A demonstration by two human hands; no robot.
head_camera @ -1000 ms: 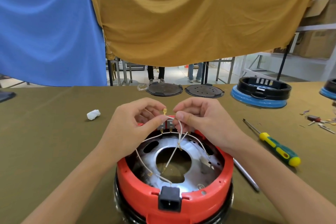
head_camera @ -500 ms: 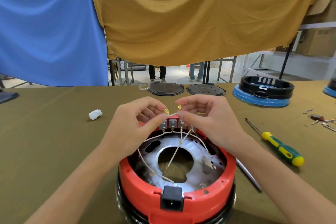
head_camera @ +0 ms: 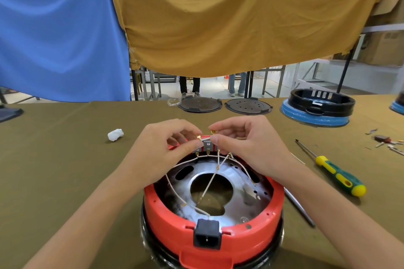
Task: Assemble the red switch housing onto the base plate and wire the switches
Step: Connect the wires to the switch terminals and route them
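Observation:
The red switch housing sits as a ring around the shiny metal base plate, near the table's front edge. A black power socket is set in its near wall. Grey switches line its far wall, with white wires running from them across the plate. Above the switches, my left hand pinches a white wire with a brass terminal. My right hand pinches another wire end with a brass terminal, fingertips almost touching the left ones.
A green and yellow screwdriver lies to the right, a thin metal rod beside the housing. Small metal parts are scattered far right. A white wad lies left. Two dark discs and a black-and-blue housing stand at the back.
Both hands stay above the switches. A second brass terminal has come up in my right fingers, and the two wire ends now sit close together between the fingertips.

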